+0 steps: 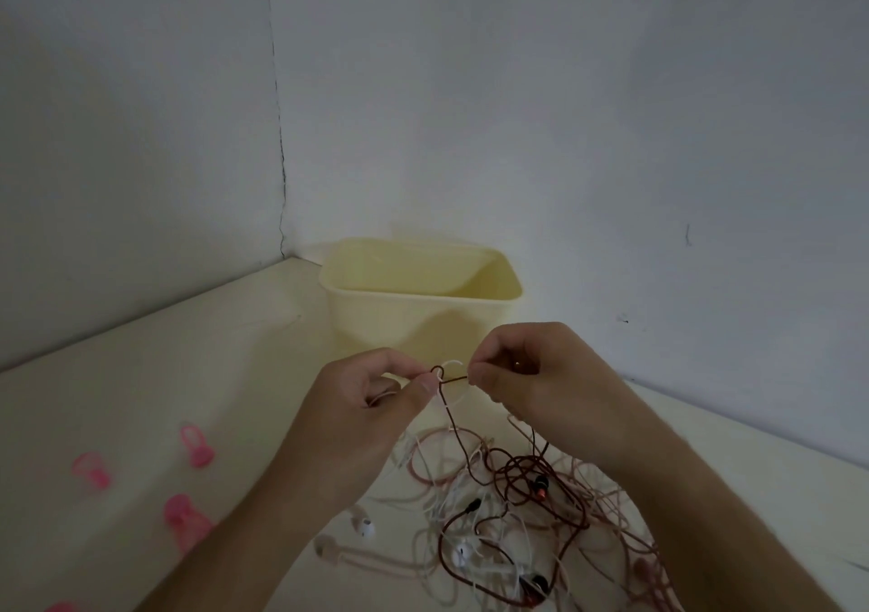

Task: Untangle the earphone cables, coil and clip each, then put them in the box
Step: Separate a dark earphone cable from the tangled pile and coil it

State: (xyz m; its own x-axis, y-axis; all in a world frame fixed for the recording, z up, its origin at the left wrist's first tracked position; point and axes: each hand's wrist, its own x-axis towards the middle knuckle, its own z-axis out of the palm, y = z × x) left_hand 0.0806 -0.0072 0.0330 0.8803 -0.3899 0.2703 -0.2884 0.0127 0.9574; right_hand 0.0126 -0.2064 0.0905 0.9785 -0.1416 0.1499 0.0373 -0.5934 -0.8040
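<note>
Thin dark-red cable (454, 428) pinched by left hand (371, 404) and right hand (522, 376), lifted above the tangled earphone heap (512, 517); smooth cream plastic box (418, 301) behind; three translucent pink clips (197, 447).

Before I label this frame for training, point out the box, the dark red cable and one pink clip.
box (479, 319), head view, front wall.
dark red cable (463, 447), head view, strand hanging below the hands.
pink clip (196, 447), head view, its body.
</note>
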